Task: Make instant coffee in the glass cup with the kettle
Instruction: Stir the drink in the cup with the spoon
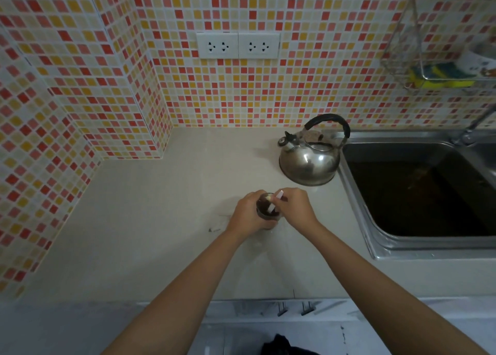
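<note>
A glass cup (pixel 268 212) holding dark brown coffee stands on the pale counter (pixel 166 215), a little in front of the kettle. My left hand (pixel 248 215) wraps around the cup's left side and grips it. My right hand (pixel 295 207) pinches a thin white stirrer (pixel 276 200) whose lower end dips into the coffee. The steel kettle (pixel 311 157), with a black handle and its spout pointing left, sits behind the cup next to the sink, untouched.
A steel sink (pixel 357 199) with dark water lies to the right, its tap (pixel 472 129) at the back. A torn sachet wrapper (pixel 218 224) lies left of the cup. Wall sockets (pixel 237 45) and a wire rack (pixel 440 67) with sponges hang above.
</note>
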`<move>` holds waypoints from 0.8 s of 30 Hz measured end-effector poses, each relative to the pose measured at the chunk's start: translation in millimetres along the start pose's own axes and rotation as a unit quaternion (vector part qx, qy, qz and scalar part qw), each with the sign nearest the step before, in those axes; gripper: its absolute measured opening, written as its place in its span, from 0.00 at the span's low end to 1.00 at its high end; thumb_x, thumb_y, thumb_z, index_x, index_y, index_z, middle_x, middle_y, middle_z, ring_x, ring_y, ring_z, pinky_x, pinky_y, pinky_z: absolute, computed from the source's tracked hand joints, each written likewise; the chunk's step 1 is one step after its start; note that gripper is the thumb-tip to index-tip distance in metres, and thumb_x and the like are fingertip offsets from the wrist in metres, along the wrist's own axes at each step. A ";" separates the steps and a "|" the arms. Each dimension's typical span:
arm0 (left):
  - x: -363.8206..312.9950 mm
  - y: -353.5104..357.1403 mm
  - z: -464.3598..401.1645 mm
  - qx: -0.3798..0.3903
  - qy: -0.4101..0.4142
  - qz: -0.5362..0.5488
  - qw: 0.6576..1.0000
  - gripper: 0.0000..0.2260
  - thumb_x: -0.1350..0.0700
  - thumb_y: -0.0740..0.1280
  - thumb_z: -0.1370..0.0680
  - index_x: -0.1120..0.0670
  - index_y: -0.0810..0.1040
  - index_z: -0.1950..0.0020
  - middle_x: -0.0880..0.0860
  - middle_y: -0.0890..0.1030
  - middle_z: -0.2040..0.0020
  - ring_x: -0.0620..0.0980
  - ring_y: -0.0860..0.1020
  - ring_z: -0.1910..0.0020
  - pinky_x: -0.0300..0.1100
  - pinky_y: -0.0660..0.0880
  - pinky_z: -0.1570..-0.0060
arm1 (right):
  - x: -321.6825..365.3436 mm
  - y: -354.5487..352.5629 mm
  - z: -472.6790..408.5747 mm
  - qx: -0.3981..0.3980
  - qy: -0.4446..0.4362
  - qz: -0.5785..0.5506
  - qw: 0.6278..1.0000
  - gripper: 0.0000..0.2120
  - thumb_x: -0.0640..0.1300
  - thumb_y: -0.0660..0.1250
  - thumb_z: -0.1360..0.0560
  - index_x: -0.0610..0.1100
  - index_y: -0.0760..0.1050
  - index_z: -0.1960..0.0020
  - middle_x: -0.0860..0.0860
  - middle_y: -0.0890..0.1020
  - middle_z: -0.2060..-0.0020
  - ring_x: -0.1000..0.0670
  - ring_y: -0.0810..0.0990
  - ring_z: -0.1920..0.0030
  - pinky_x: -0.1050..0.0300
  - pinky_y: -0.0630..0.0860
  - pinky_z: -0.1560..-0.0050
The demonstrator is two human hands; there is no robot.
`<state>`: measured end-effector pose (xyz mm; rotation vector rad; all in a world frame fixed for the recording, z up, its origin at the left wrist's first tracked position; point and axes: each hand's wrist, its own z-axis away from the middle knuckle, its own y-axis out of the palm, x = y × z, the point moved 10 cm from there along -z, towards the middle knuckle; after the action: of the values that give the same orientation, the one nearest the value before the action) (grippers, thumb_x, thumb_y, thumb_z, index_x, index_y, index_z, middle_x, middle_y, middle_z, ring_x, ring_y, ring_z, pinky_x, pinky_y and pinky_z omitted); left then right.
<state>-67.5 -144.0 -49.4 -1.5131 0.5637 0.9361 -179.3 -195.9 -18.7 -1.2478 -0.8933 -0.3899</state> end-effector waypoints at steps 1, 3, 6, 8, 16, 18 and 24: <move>0.2 -0.1 -0.3 0.000 0.000 -0.002 1.000 0.21 0.49 0.77 0.43 0.46 0.78 0.53 0.48 0.81 0.54 0.48 0.79 0.55 0.44 0.78 0.54 | 2.7 1.5 0.6 0.006 -0.007 -0.010 1.000 0.10 0.41 0.66 0.26 0.37 0.82 0.61 0.43 0.83 0.67 0.48 0.79 0.67 0.58 0.73 0.63; 0.0 0.3 -0.3 0.002 -0.001 -0.008 1.000 0.22 0.49 0.78 0.43 0.47 0.78 0.51 0.48 0.81 0.53 0.49 0.79 0.53 0.44 0.78 0.52 | 5.3 -1.5 -0.8 0.006 -0.024 -0.002 1.000 0.11 0.41 0.65 0.25 0.38 0.82 0.61 0.42 0.83 0.66 0.47 0.80 0.65 0.55 0.74 0.61; -0.7 0.7 -0.9 0.003 0.000 -0.005 1.000 0.24 0.49 0.78 0.44 0.48 0.78 0.50 0.50 0.81 0.52 0.51 0.79 0.52 0.47 0.78 0.49 | -0.6 -11.6 -3.7 -0.013 -0.021 0.031 0.999 0.11 0.42 0.64 0.25 0.40 0.79 0.64 0.45 0.79 0.70 0.48 0.76 0.67 0.55 0.70 0.66; -0.2 0.5 -0.8 0.000 0.001 0.004 1.000 0.23 0.50 0.78 0.43 0.49 0.79 0.50 0.51 0.81 0.52 0.52 0.79 0.52 0.49 0.78 0.50 | -3.8 -11.2 -2.4 -0.016 -0.007 0.033 0.999 0.15 0.41 0.65 0.25 0.44 0.74 0.71 0.50 0.74 0.75 0.52 0.72 0.72 0.58 0.65 0.70; 1.5 0.5 -2.1 0.003 -0.004 0.003 1.000 0.25 0.52 0.79 0.43 0.50 0.79 0.49 0.51 0.81 0.51 0.52 0.80 0.52 0.47 0.78 0.50 | 15.6 -36.9 0.9 -0.053 -0.016 -0.066 0.996 0.13 0.43 0.68 0.27 0.43 0.78 0.69 0.46 0.79 0.73 0.54 0.73 0.75 0.59 0.69 0.68; 3.5 1.1 -2.2 0.003 -0.012 0.011 1.000 0.24 0.52 0.78 0.44 0.49 0.79 0.49 0.51 0.81 0.52 0.51 0.80 0.52 0.46 0.79 0.51 | 26.1 -42.0 3.7 -0.050 -0.046 -0.042 0.997 0.14 0.44 0.68 0.26 0.49 0.76 0.70 0.49 0.79 0.73 0.58 0.73 0.76 0.61 0.69 0.70; 4.4 2.5 -3.4 0.008 -0.006 0.003 1.000 0.24 0.50 0.78 0.44 0.48 0.78 0.50 0.49 0.81 0.51 0.50 0.80 0.53 0.43 0.78 0.54 | 24.1 -3.0 7.3 0.058 -0.065 0.064 0.994 0.10 0.44 0.67 0.26 0.38 0.81 0.61 0.42 0.81 0.67 0.46 0.77 0.66 0.52 0.71 0.63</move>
<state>-66.2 -147.0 -54.5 -1.4915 0.5664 0.9428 -169.2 -185.1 2.0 -1.2263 -0.9276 -0.1535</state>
